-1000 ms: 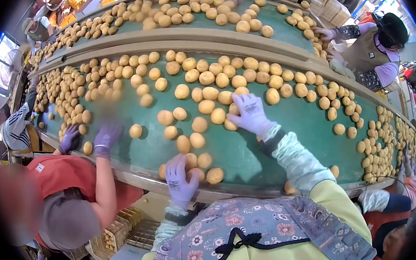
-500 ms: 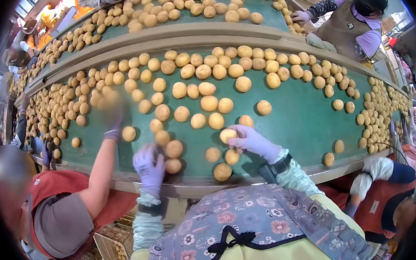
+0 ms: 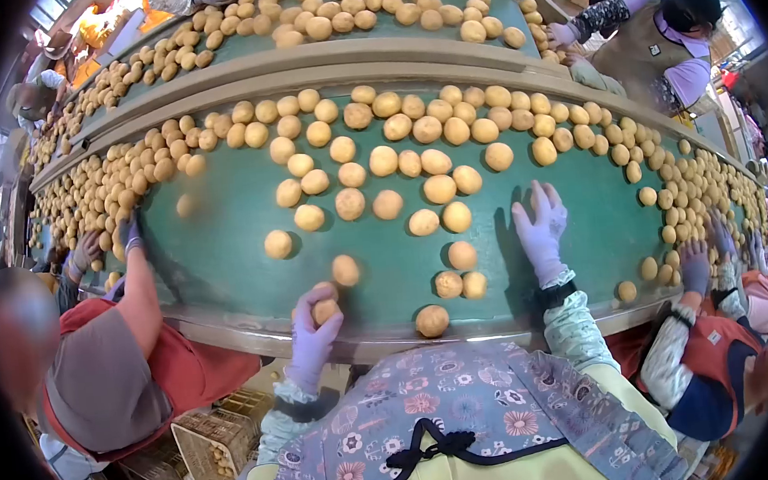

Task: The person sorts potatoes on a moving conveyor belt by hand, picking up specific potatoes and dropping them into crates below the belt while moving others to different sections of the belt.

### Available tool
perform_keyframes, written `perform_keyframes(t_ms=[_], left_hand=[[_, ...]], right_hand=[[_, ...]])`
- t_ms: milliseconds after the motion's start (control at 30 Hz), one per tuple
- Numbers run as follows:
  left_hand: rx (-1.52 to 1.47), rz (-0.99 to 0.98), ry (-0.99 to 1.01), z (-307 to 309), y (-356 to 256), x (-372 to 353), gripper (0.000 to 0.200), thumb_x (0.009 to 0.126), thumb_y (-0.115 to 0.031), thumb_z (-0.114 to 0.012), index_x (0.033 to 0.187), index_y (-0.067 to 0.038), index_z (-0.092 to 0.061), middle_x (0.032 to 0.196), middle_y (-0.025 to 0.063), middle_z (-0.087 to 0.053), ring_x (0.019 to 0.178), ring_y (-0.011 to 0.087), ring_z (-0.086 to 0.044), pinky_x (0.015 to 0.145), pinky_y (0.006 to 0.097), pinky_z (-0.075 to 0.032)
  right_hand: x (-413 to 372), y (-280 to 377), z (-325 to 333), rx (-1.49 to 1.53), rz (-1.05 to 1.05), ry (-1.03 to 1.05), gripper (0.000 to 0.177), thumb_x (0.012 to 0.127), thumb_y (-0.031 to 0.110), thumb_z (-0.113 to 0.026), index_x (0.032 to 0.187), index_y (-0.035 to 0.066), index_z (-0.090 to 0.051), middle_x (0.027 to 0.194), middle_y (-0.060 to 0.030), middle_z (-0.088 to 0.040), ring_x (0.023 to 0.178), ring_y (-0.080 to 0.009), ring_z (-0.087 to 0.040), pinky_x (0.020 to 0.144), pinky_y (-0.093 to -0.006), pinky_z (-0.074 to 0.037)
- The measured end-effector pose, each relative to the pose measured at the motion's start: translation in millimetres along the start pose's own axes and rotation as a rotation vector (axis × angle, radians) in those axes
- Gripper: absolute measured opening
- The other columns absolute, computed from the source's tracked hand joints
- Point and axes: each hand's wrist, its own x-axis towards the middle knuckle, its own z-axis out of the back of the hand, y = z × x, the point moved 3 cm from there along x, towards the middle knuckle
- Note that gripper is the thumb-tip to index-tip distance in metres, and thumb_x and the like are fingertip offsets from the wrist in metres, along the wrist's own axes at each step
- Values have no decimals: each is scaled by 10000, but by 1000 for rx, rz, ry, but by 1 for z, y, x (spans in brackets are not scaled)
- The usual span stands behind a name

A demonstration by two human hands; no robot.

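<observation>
Round yellow-brown produce resembling potatoes [image 3: 350, 204] lies scattered over a green belt [image 3: 583, 251]. In a pale purple glove, my left hand [image 3: 316, 328] is at the belt's near edge, its fingers closed around one potato [image 3: 325, 310]. Just above it sits another potato [image 3: 345, 270]. My right hand [image 3: 542, 227], gloved alike, is raised over the belt with fingers spread and nothing in them. A short column of potatoes [image 3: 462, 255] lies to its left, the lowest one [image 3: 432, 321] by the near rim.
A co-worker in a red apron [image 3: 195, 363] reaches over the belt at left; another [image 3: 708, 341] works at right. Across a divider rail [image 3: 370, 61], a person in a dark cap [image 3: 657, 47] stands by a second belt. Crates [image 3: 224, 438] stand below left.
My right hand has let go of its potato, moved right and opened. My left hand has moved right and down and taken a potato. Central potatoes shifted right; the left co-worker's hand moved left.
</observation>
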Motion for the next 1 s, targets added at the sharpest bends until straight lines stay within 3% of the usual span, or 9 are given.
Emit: perform_keyframes(t_ms=[133, 300, 467, 567, 667, 767, 833, 933, 1000], left_hand=[[923, -567, -80, -9, -42, 10, 532, 874, -95, -800, 1394, -152, -703, 1443, 167, -677, 1301, 435, -650, 1172, 570, -477], [1173, -680, -65, 36, -27, 30, 446, 895, -135, -807, 1338, -149, -754, 1404, 119, -722, 1267, 372, -662, 1182, 593, -446], [1142, -527, -405, 181, -23, 14, 430, 954, -94, -770, 1381, -78, -726, 1365, 149, -740, 1300, 385, -663, 1200, 578, -437], [911, -602, -517, 186, -16, 19, 492, 942, -76, -769, 1424, -19, -686, 1415, 185, -708, 1315, 426, -626, 1205, 557, -471], [897, -567, -262, 118, -35, 31, 658, 913, -111, -796, 1542, -33, -617, 1558, 219, -617, 1440, 438, -558, 1271, 583, -406], [921, -709, 162, 72, -72, 41, 767, 906, -323, -843, 1588, -77, -596, 1623, 212, -571, 1503, 465, -521, 1300, 618, -361], [1073, -777, 361, 82, -83, 46, 791, 899, -413, -859, 1578, -90, -613, 1595, 214, -588, 1498, 474, -525, 1290, 626, -366], [1012, -501, 72, 170, -32, 45, 767, 900, -376, -867, 1569, -90, -622, 1594, 203, -587, 1493, 473, -525, 1286, 629, -373], [1063, -503, -9, 213, -38, 44, 754, 902, -356, -868, 1564, -86, -626, 1592, 205, -587, 1491, 472, -526, 1281, 629, -382]], right_hand=[[-51, 131, -53, 410, 81, 250, 967, 953, 426, -883, 1726, 11, -475, 1564, -308, -601, 1365, -492, -615, 1198, -566, -487], [-5, 270, -45, 962, 497, 518, 432, 957, 314, -865, 1288, 54, -765, 1234, -259, -749, 1158, -475, -723, 1030, -532, -606], [129, 209, -106, 445, 198, 221, 387, 975, 292, -784, 1285, 62, -750, 1346, -255, -716, 1237, -440, -699, 1003, -584, -568], [86, 253, -120, 210, 330, 367, 737, 976, 501, -774, 1565, 105, -575, 1605, -308, -520, 1489, -583, -463, 1224, -694, -366], [7, 344, -107, 219, 439, 495, 787, 980, 538, -778, 1635, 164, -553, 1709, -277, -435, 1570, -535, -404, 1309, -720, -297], [-5, 371, -111, 861, 779, 439, 346, 1000, 271, -805, 1314, 128, -787, 1264, -139, -761, 1294, -430, -662, 1121, -550, -540], [55, 364, -94, 826, 548, 469, 161, 966, 239, -774, 915, 88, -755, 862, -99, -700, 975, -360, -704, 857, -503, -572], [154, 286, -80, 444, 377, -85, 92, 933, 190, -746, 951, 101, -763, 943, -145, -737, 901, -367, -714, 775, -528, -563], [189, 198, -135, 126, 94, 92, 347, 993, 394, -707, 1165, 101, -777, 1150, -155, -771, 1089, -392, -733, 937, -537, -586]])
